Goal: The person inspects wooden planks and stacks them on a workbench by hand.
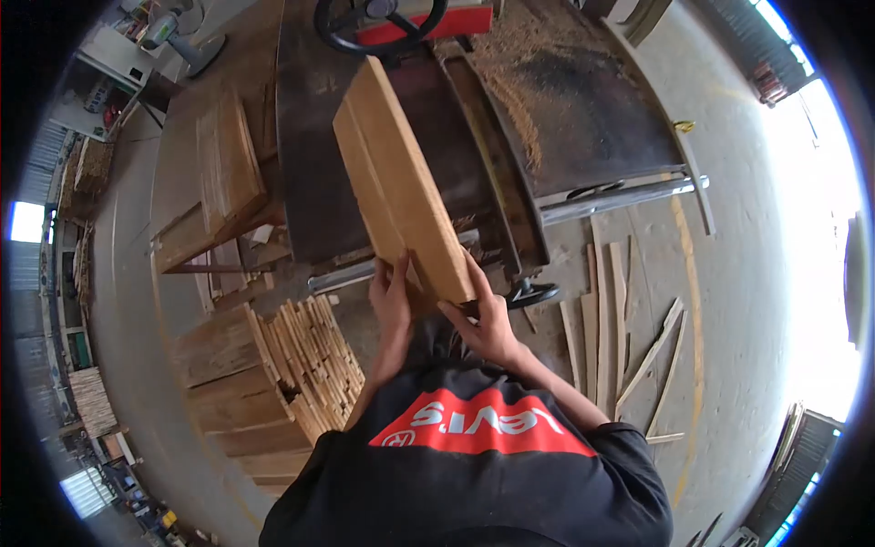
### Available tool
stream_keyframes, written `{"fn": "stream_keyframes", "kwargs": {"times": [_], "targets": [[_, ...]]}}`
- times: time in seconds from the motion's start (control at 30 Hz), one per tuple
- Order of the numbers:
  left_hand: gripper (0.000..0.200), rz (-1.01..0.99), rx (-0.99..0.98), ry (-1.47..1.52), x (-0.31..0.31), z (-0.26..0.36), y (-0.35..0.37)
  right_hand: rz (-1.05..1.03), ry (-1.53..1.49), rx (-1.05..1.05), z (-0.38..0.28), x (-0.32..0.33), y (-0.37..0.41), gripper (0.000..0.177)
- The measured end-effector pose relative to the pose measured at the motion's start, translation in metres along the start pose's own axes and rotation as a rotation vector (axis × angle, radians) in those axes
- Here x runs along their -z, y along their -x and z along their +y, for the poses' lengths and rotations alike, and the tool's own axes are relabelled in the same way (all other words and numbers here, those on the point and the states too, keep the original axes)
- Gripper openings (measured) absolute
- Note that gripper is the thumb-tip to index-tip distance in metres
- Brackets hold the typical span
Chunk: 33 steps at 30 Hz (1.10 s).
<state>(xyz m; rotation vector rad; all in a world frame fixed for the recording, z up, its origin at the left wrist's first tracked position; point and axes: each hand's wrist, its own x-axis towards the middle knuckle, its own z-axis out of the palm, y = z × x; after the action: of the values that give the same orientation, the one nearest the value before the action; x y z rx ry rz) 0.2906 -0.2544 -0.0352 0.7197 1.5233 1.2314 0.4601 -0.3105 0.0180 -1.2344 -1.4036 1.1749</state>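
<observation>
I hold a thick wooden board [392, 173] tilted up in front of my body, its far end over the dark metal machine table [319, 155]. My left hand [392, 301] is closed on the board's left edge near its close end. At the right-hand corner of that same end, my right hand [488, 319] grips with the thumb over the end and the fingers along the side. The board's broad face and its thick right edge both show. A black handwheel [530, 294] sits low on the machine, just beyond my right hand.
Sawdust [565, 36] covers part of the machine's right side, beside a fence rail [497, 155]. A large black handwheel [378, 41] stands at the back. Stacked planks [310, 356] lie at the lower left, and wood strips [602, 319] on the floor at right. A wooden table [210, 146] adjoins left.
</observation>
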Motion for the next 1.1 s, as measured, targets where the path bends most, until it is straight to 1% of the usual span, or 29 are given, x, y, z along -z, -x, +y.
{"fn": "stream_keyframes", "kwargs": {"times": [0.03, 0.07, 0.1, 0.17, 0.2, 0.27, 0.3, 0.33, 0.4, 0.47, 0.53, 0.57, 0.6, 0.63, 0.73, 0.83, 0.93, 1.03, 1.1], "targets": [[0.055, 0.027, -0.103, -0.147, 0.002, -0.003, -0.006, 0.063, -0.085, -0.054, 0.017, 0.001, -0.004, 0.087], [0.047, 0.017, -0.164, -0.202, 0.001, -0.002, -0.012, 0.067, -0.364, -0.129, 0.035, 0.0, -0.005, 0.068], [0.045, 0.011, -0.226, -0.256, -0.001, 0.0, -0.019, 0.09, -0.46, -0.182, 0.049, 0.002, -0.006, 0.066], [0.048, -0.106, -0.207, -0.307, 0.001, 0.014, -0.034, 0.129, -0.653, -0.288, 0.071, 0.005, -0.011, 0.06], [0.055, -0.158, -0.07, -0.365, 0.0, 0.027, -0.036, 0.195, -0.771, -0.373, 0.08, 0.006, -0.013, 0.053], [0.056, -0.205, -0.177, -0.321, -0.002, 0.026, -0.042, 0.179, -0.918, -0.447, 0.128, 0.015, -0.014, 0.047], [0.056, -0.233, -0.232, -0.301, -0.006, 0.024, -0.048, 0.174, -0.993, -0.484, 0.129, 0.017, -0.019, 0.044], [0.058, -0.208, -0.257, -0.248, -0.013, 0.021, -0.053, 0.223, -1.005, -0.498, 0.13, 0.014, -0.022, 0.039], [0.058, -0.235, -0.233, -0.198, -0.017, 0.021, -0.067, 0.115, -0.436, -0.369, 0.126, 0.014, -0.023, 0.045], [0.057, -0.242, -0.173, -0.135, -0.023, 0.027, -0.079, 0.122, -0.355, -0.391, 0.131, 0.01, -0.035, 0.05], [0.057, -0.233, -0.105, -0.098, -0.029, 0.037, -0.09, 0.239, -0.759, -0.569, 0.136, 0.002, -0.062, 0.053], [0.057, -0.236, -0.082, -0.102, -0.032, 0.041, -0.096, 0.259, -0.647, -0.638, 0.137, 0.002, -0.067, 0.053], [0.058, -0.253, -0.086, -0.145, -0.034, 0.045, -0.103, 0.278, -0.532, -0.705, 0.104, 0.004, -0.076, 0.052], [0.059, -0.271, -0.089, -0.187, -0.037, 0.048, -0.111, 0.297, -0.415, -0.769, 0.086, 0.005, -0.084, 0.053], [0.063, -0.26, -0.057, -0.17, -0.045, 0.058, -0.133, 0.36, -0.399, -0.712, 0.106, -0.001, -0.104, 0.048], [0.066, -0.22, -0.147, -0.166, -0.056, 0.052, -0.172, 0.499, -0.618, -0.641, 0.114, -0.011, -0.141, 0.046], [0.066, -0.158, -0.231, -0.219, -0.068, 0.05, -0.212, 0.503, -0.713, -0.731, 0.105, -0.01, -0.18, 0.044], [0.065, -0.117, -0.286, -0.264, -0.08, 0.052, -0.239, 0.557, -0.663, -0.773, 0.103, -0.011, -0.21, 0.042], [0.064, -0.134, -0.318, -0.208, -0.086, 0.058, -0.251, 0.57, -0.574, -0.787, 0.098, -0.007, -0.229, 0.041]]}}
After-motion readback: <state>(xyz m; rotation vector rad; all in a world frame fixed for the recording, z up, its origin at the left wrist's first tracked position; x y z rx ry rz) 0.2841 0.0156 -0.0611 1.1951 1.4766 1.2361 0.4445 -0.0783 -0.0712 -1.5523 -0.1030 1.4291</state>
